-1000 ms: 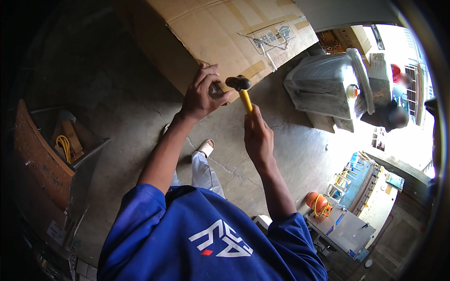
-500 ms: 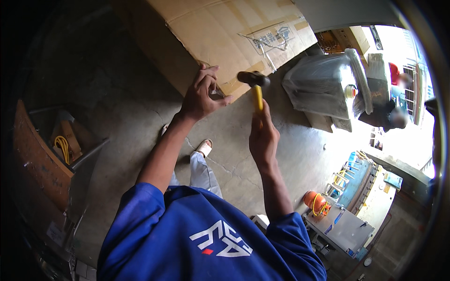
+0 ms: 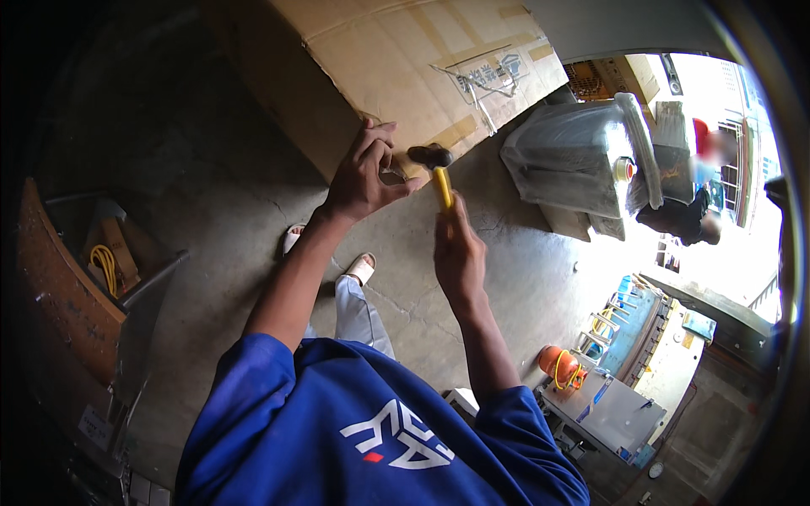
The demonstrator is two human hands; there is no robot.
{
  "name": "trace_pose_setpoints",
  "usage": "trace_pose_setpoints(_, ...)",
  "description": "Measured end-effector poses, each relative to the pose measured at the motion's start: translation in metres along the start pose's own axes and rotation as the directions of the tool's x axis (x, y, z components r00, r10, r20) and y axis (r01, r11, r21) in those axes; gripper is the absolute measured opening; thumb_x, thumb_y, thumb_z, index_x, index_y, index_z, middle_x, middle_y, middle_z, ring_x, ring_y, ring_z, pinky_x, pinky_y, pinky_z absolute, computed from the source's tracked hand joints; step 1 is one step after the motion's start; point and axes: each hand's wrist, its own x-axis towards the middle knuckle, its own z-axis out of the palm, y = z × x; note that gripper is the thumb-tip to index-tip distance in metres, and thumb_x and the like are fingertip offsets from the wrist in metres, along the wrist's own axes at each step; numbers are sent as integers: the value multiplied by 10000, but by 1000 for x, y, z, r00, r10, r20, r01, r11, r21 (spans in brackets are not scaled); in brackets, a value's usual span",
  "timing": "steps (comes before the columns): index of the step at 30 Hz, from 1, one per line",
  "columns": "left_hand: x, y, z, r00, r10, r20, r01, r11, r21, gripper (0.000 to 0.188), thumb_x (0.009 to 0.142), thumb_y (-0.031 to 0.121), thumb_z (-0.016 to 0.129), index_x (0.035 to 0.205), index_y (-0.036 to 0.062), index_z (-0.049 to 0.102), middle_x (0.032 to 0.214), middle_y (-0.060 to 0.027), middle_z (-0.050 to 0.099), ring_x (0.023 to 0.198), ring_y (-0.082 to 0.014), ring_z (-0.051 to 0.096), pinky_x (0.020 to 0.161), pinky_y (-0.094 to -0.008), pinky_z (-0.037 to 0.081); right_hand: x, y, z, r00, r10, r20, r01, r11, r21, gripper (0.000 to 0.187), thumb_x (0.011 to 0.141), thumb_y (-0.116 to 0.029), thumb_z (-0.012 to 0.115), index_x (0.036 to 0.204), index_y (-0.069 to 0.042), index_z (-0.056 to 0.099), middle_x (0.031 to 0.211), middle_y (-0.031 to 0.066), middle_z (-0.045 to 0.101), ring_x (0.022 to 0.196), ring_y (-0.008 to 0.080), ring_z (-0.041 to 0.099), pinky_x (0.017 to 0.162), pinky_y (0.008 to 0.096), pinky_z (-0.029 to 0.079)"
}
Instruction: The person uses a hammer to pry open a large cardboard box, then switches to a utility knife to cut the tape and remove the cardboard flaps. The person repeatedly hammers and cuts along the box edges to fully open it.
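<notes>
A large brown cardboard box (image 3: 405,51) stands at the top, its near corner pointing toward me. My left hand (image 3: 363,177) grips that corner with bent fingers on the left edge and the thumb on the front edge. In my right hand (image 3: 460,253) is a hammer (image 3: 444,187) with a yellow handle and a dark head. The hammer head is over the box's corner, just right of my left thumb; whether it touches the cardboard I cannot tell. Strips of tape and a torn patch show on the box.
Right of the box stands a plastic-wrapped item (image 3: 569,152). Farther right, people (image 3: 683,219) are near a bright opening. A workbench (image 3: 624,405) at lower right bears an orange cylinder (image 3: 561,367). At left is a brown-edged cart (image 3: 72,287) with a coiled yellow cable (image 3: 104,268).
My right hand has brought the hammer left and slightly down, closer to my left thumb. My left hand keeps its hold at the box corner.
</notes>
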Motion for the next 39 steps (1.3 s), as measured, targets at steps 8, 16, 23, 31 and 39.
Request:
trace_pose_setpoints(8,-2,-2,2,1000,-12,-11,12,1000,11,517,729,311,920,871,33,508,1138,-146,594,1205,-340,615,1162,-538,391,0,-8,-6,962,-48,-270,85,989,125,471,1009,-77,634,1467,-105,528,941,261,694,787,236,728,708,331,554)
trace_pose_setpoints(16,-5,-3,3,1000,4,-23,-4,1000,-13,530,744,347,919,857,34,505,1136,-142,582,1219,-337,612,1173,-535,379,8,-10,-17,981,32,-192,-27,999,25,502,995,-65,646,1477,-114,513,923,233,705,741,322,726,682,372,564)
trace_pose_setpoints(23,-2,-4,1,999,-21,-25,20,1000,-20,499,756,303,907,811,64,472,1104,-120,566,1256,-337,599,1181,-527,379,11,-11,-11,999,37,-15,-37,999,10,459,996,-82,643,1443,-95,542,882,266,669,745,367,713,675,342,545)
trace_pose_setpoints(31,-2,0,0,1000,-23,-17,22,999,-27,467,764,343,890,810,54,526,1126,-113,602,1273,-313,594,1185,-494,391,6,-6,6,997,39,-64,-37,999,32,449,1014,-81,632,1455,-102,546,887,258,689,738,238,720,673,326,546)
trace_pose_setpoints(39,-4,-2,1,1000,-15,-23,15,1000,-27,463,745,317,899,813,53,525,1173,-118,584,1253,-319,596,1175,-492,404,4,-17,-5,973,-32,-227,32,999,-3,460,1017,-68,622,1467,-105,530,912,252,676,738,177,673,696,304,534)
